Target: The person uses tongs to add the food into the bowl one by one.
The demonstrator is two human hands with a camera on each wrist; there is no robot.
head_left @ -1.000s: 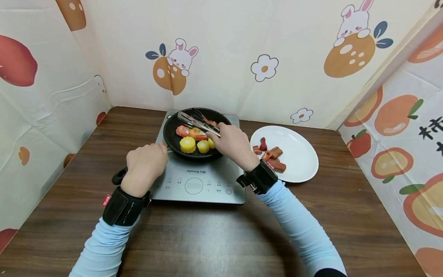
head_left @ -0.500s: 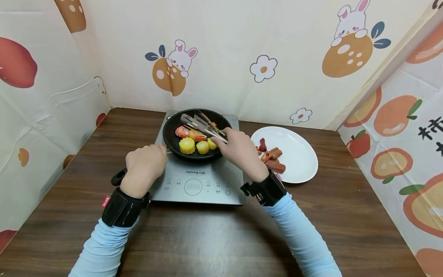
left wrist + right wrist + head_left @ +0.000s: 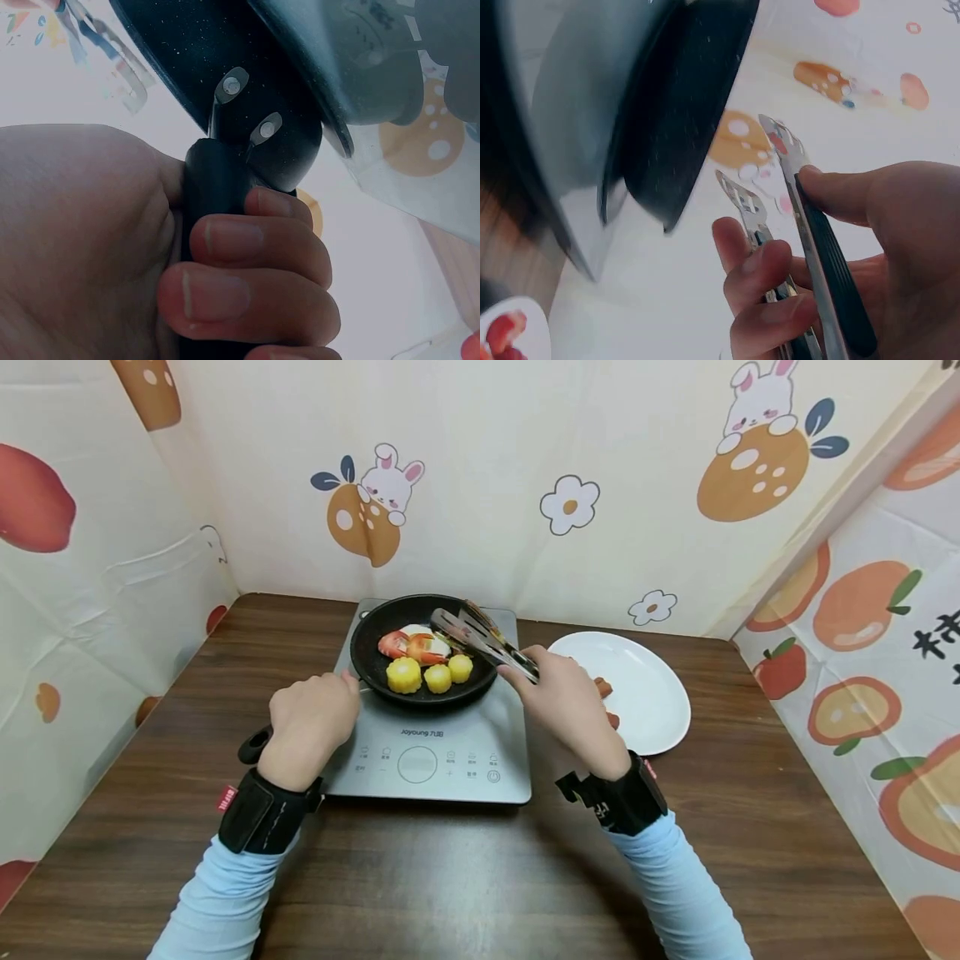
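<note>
Head view. We record 1 black frying pan (image 3: pixel 422 647) at centre frame, seated on a grey induction cooker (image 3: pixel 430 739) on the brown table (image 3: pixel 480 877). Contents: 1 shrimp (image 3: pixel 411 646), 3 yellow corn pieces (image 3: pixel 432 674), something white behind the shrimp. The pan's handle runs toward lower left, and the left hand (image 3: pixel 311 727) is wrapped round it. The right hand (image 3: pixel 566 706), right of centre, holds metal tongs (image 3: pixel 483 639). Their long axis runs from the hand up-left, tips over the pan's right rim, blades a little apart and, as far as we can tell, carrying nothing. The pan's food lies left of the tong tips, so the right hand is the nearer one to it. 1 white plate (image 3: pixel 645 689) sits right of the cooker, just behind the right hand, with reddish pieces partly hidden by that hand.

Left wrist view. We list fingers (image 3: pixel 255 266) curled tight about the black pan handle (image 3: pixel 217 187), the pan's underside filling the upper frame.

Right wrist view. We list the tongs (image 3: pixel 795 225) pinched between thumb and curled fingers (image 3: pixel 761 274), the 2 slotted blades narrowly parted and empty, with the pan (image 3: pixel 679 112) at upper left.
</note>
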